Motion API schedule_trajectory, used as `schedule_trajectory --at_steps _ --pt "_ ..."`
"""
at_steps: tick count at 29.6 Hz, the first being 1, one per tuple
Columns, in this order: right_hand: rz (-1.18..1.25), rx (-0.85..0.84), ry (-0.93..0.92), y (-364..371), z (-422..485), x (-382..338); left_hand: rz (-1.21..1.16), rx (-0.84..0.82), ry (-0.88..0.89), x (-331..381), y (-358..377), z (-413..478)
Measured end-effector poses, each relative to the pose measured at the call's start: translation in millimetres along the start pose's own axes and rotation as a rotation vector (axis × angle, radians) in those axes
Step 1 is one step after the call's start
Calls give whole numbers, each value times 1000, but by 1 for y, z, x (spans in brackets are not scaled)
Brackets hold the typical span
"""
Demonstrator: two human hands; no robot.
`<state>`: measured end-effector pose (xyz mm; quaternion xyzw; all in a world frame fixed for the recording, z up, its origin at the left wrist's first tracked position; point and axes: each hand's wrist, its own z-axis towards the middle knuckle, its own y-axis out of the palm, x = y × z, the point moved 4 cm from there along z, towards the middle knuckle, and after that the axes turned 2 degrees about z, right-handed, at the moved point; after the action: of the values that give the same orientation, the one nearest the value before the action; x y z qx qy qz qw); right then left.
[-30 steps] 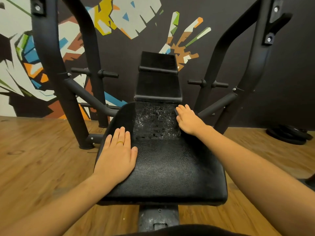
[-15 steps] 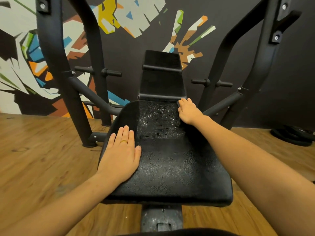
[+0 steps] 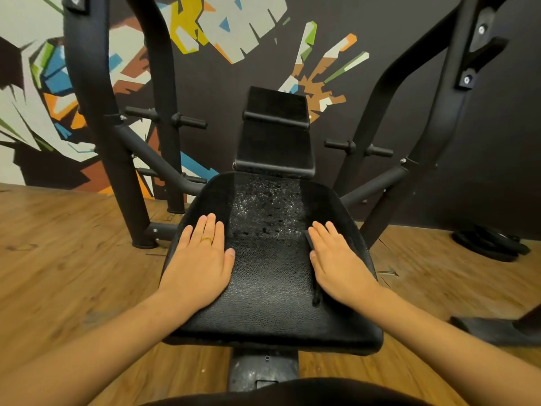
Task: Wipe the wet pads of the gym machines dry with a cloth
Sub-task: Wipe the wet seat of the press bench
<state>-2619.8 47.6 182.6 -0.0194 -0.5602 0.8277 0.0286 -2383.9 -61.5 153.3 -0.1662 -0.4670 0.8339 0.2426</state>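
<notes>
We've got both palms flat, fingers straight, on the seat pad (image 3: pixel 269 291): left hand (image 3: pixel 202 259) on its left side, right hand (image 3: pixel 339 265) on its right over a dark strip (image 3: pixel 308 240), droplets (image 3: pixel 266 209) farther back.

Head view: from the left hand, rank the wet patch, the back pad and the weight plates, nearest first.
1. Wet patch, on the seat pad, just ahead and right of the left hand.
2. Back pad, upright beyond the seat pad.
3. Weight plates, on the floor, far right.
</notes>
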Motion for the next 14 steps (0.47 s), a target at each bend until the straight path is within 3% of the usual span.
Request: schedule_trajectory --at_steps 8,14 --pt "-17 -35 -147 15 -3 -50 23 -22 -26 3 -2 1" --pt "74 -9 -94 4 3 -33 2 -16 -12 3 -4 2"
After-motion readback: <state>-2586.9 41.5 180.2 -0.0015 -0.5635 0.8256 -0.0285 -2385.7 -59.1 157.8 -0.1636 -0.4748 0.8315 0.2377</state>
